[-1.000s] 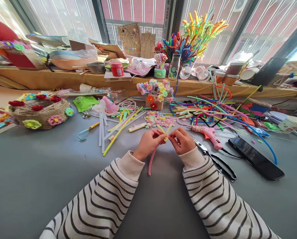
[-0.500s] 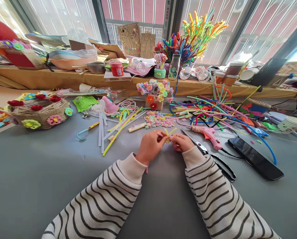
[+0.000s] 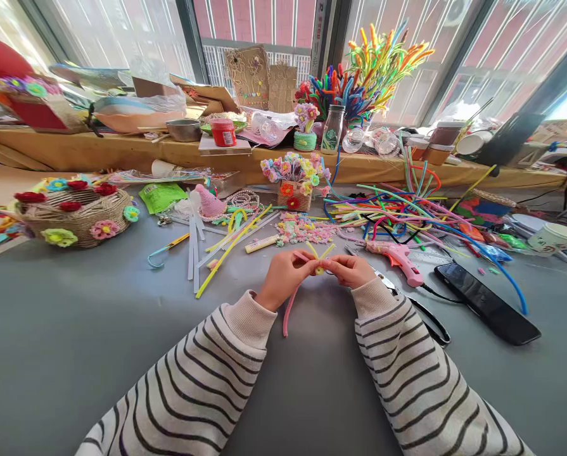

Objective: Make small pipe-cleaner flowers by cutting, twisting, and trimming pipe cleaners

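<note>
"Left of the fingers (image 3: 308, 269)?"
"Well apart, a flower-trimmed basket (image 3: 76, 218); nearer, a yellow pipe cleaner (image 3: 228, 258)."
"Held?"
"Left hand (image 3: 283, 278) pinching a pink strip (image 3: 289, 315); right hand (image 3: 352, 271), a yellow piece (image 3: 319, 271) between both hands."
"Rightward?"
"Scissors (image 3: 386, 280) just beside, partly hidden by the sleeve (image 3: 420, 373); farther, a glue gun (image 3: 404, 261)."

Left grip (image 3: 284, 277) and right grip (image 3: 352, 271) pinch a yellow pipe cleaner (image 3: 320, 270).
</note>
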`<control>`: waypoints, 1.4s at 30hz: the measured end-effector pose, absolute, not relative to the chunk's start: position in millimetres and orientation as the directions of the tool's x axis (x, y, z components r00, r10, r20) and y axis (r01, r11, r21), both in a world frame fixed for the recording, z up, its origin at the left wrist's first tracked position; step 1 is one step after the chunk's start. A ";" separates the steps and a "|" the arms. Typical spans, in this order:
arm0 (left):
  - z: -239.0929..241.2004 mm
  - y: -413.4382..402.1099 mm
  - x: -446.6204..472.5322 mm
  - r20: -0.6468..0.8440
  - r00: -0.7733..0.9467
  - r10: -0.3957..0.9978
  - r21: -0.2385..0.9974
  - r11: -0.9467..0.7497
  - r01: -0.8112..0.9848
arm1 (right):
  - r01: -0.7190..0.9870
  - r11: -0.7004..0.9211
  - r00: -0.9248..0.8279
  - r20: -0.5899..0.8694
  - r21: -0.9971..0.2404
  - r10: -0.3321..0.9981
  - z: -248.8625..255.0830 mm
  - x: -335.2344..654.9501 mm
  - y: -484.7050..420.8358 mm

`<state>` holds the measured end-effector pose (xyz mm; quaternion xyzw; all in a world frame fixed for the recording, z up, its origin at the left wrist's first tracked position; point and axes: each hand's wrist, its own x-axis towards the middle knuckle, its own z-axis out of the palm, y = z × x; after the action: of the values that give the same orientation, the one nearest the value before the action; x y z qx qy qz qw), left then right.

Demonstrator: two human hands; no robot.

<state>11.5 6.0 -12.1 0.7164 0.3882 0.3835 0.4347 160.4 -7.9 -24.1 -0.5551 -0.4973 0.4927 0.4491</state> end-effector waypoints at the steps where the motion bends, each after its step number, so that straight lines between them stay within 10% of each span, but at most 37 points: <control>1: -11.1 6.1 11.2 0.198 0.405 0.892 0.930 -0.302 0.209 | 0.108 -0.100 0.010 -0.099 -0.989 0.995 -24.2 160.3 -8.7; 10: -7.9 11.0 10.0 -0.034 0.252 0.967 0.985 0.074 -0.153 | -0.064 -0.065 0.189 -0.076 -0.996 0.979 -28.1 155.3 -6.5; 17: -5.0 20.4 -2.3 -0.245 0.040 0.969 0.756 0.217 -0.617 | -0.400 0.004 0.318 -0.134 -0.917 0.938 -25.6 157.4 -5.0; 26: -11.4 6.6 13.8 -0.139 0.500 0.855 0.956 0.247 -0.157 | -0.373 0.012 0.339 -0.124 -0.928 0.933 -36.9 141.0 -5.1; 32: -12.3 6.0 13.2 -0.055 0.386 0.921 0.982 0.120 -0.146 | -0.075 0.030 0.310 0.005 -0.997 0.951 -39.7 125.4 -8.9; 42: -6.5 6.9 11.0 -0.138 0.333 0.933 0.973 0.190 -0.128 | -0.084 0.023 0.280 -0.001 -0.996 0.960 -32.2 131.8 -8.7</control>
<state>11.0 6.9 -6.5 0.4899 0.4106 0.4063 0.6529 131.8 -8.7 -32.2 -0.5408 -0.4052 0.4427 0.5894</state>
